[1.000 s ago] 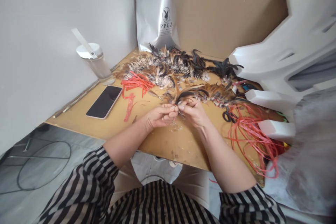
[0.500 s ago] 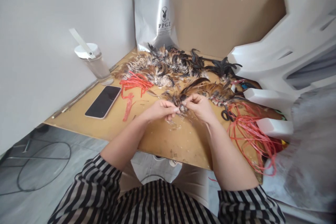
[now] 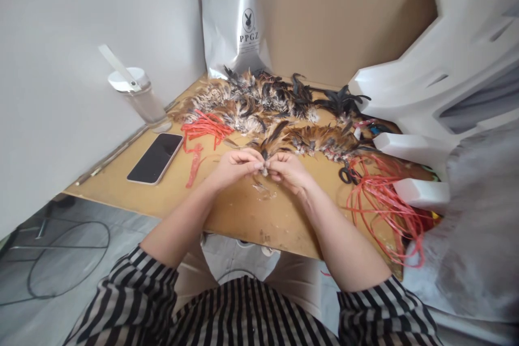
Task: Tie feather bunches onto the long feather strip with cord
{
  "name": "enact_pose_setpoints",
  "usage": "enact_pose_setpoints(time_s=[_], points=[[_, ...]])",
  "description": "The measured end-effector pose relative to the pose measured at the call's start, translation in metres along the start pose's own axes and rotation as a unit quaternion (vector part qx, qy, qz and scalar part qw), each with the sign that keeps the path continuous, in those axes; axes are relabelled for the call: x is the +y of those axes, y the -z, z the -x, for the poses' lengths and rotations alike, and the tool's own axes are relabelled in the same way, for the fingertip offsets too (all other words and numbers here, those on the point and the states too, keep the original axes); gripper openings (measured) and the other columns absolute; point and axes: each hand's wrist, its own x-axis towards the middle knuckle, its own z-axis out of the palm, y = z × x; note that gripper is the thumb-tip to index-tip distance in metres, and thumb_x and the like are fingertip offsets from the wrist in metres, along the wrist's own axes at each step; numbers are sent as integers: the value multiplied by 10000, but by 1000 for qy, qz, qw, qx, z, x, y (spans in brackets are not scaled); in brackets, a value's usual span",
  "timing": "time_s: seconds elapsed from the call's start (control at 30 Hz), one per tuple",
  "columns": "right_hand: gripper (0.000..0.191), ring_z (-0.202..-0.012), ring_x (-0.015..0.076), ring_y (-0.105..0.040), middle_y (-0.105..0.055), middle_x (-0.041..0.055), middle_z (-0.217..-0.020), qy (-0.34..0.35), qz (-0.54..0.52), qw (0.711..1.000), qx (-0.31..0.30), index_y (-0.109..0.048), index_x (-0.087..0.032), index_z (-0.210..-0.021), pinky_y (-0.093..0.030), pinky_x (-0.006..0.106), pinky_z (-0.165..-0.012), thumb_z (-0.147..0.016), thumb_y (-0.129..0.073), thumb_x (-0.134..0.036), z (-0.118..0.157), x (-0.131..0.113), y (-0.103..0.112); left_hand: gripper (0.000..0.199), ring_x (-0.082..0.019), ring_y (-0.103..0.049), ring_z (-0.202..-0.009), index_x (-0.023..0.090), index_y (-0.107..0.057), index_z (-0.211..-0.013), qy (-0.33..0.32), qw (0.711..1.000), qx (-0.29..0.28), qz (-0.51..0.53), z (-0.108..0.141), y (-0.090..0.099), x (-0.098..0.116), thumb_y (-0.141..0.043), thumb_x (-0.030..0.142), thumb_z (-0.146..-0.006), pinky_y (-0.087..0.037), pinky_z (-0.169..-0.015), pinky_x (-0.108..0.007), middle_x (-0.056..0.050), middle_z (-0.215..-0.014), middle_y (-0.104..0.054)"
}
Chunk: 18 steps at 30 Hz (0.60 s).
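A small bunch of brown and dark feathers [image 3: 272, 143] stands up between my hands, its pale quill ends pinched low. My left hand [image 3: 240, 165] closes thumb and forefinger on the left side of those ends. From the other side my right hand [image 3: 290, 170] pinches the same bunch, and the fingertips of both hands almost meet. A row of brown feather bundles [image 3: 324, 139] lies just beyond my right hand. Behind it spreads a larger heap of mottled feathers [image 3: 259, 97]. Loose feather bits [image 3: 263, 190] are scattered below my hands.
On the left are a phone [image 3: 155, 158], red plastic strips [image 3: 206, 128] and a lidded cup [image 3: 141, 97]. Black-handled scissors [image 3: 347, 174] and tangled red strips [image 3: 377, 200] lie at right, near white foam pieces [image 3: 421, 194]. A silver bag [image 3: 231, 21] stands at the back.
My hands have come closer together around the bunch's base, the right moving left and slightly down. The feathers there now stand more upright. The view has shifted slightly.
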Motion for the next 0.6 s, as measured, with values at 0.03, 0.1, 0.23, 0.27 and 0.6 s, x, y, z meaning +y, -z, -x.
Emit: enact_pose_setpoints(time_s=[0.03,0.1,0.23,0.27,0.6], points=[[151,-333,30,-314,-434,-62,-362,-8,-1,1000,-6,-519,-142,-499,-214,168,-341,-513,-665,-179,0,3,-3,226,-53,-502,-539,107,-654,-680,7,1000,0,-3,4,2,0,-622,329,-695,-400,-479,-178,-72,-855,-615],[111,-329,28,-316,-432,-62,-358,-19,10,1000,-19,-527,-138,-507,-209,163,-335,-521,-637,-152,-1,9,-8,243,-82,-535,-566,105,-663,-759,36,999,-12,-2,12,7,-1,-604,335,-712,-418,-483,-185,-80,-808,-634],[60,-322,34,-345,-460,-55,-373,-29,59,998,-21,-537,-138,-529,-221,160,-324,-545,-594,-145,-3,22,-14,294,-127,-588,-629,98,-663,-815,75,997,-15,-31,27,13,-7,-575,367,-734,-466,-561,-220,-88,-727,-659],[55,-319,35,-348,-463,-55,-375,-33,75,996,-21,-539,-139,-533,-226,159,-321,-551,-589,-150,-3,25,-15,296,-129,-592,-636,99,-664,-816,81,996,-15,-42,30,14,-8,-573,369,-735,-469,-574,-224,-86,-723,-661],[86,-332,47,-395,-506,-43,-439,-45,307,949,-56,-589,-138,-659,-291,161,-338,-654,-528,-199,3,26,-16,262,-102,-579,-574,99,-642,-806,178,980,66,-59,41,10,-30,-647,319,-663,-486,-608,-237,-50,-643,-646]])
